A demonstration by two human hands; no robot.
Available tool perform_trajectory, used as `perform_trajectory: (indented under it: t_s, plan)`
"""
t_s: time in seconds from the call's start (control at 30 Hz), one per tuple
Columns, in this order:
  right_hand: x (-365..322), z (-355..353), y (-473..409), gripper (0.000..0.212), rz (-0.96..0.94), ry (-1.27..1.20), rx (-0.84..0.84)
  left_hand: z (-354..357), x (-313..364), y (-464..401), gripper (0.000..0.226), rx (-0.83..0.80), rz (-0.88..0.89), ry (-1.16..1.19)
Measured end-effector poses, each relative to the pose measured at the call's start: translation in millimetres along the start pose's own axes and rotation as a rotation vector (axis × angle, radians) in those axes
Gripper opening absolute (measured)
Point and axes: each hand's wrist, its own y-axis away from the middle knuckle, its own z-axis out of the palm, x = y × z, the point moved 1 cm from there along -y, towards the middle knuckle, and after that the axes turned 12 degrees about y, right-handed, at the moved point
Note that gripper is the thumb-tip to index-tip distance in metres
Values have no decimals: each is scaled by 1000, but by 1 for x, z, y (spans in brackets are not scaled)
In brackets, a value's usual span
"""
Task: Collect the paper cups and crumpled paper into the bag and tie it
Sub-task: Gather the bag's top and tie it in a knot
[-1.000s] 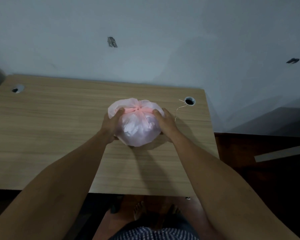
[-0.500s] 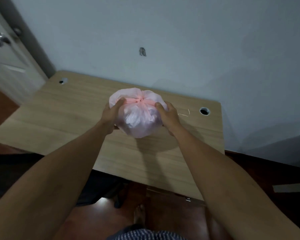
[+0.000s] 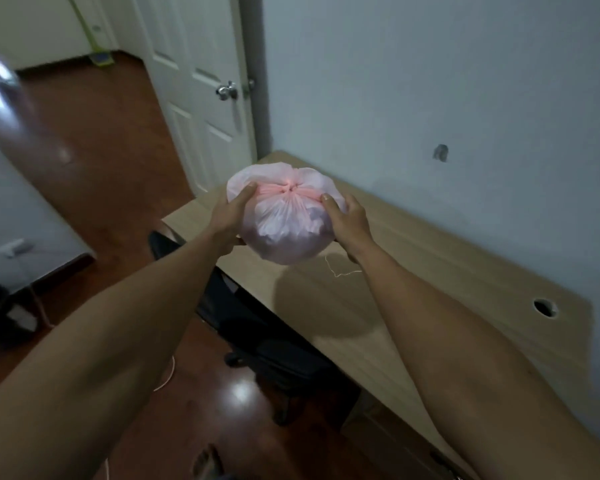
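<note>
A pink plastic bag [image 3: 284,220] is held in the air above the near left corner of the wooden desk [image 3: 430,271], cupped between both hands. It is judged to be light and soft: the film is thin and translucent, pale crumpled shapes are seen through it, and it can be expected to yield under pressure and feel slightly slick. The mouth is gathered into a tight pink knot [image 3: 290,191] at the top, at 12 o'clock on the bundle, so the tying appears done. The knot is judged the surest place to be taken hold of; the rounded sides are better cradled than squeezed, since paper cups inside could be crushed.

The left hand [image 3: 227,216] is pressed to the bag at 9 o'clock, the fingers curled round its side and the thumb laid up toward the gathered folds. The right hand [image 3: 349,221] is set at 3 o'clock in the same way, curled round the side with the thumb resting near the knot. Nothing else is held by either hand. A thin white thread [image 3: 340,270] lies on the desk just below the bag, at 5 o'clock.
</note>
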Motion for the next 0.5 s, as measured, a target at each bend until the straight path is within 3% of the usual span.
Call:
perform_trajectory:
  t_s: [0.13,0.27,0.37,0.5]
  plan:
    - [-60,79,-6,36,-71,-4,-51,-84,37,-24,63,70,41,32]
    - [-125,169,-4,48,-110,-19,-120,-180,76,-48,53,140,128,82]
    - [-178,231,-11,49,-118,-55,-81,-258,102,-69,77,173,96,107]
    - [-230,305,-19,36,-206,24,-105,-331,129,-99,81,62,38,131]
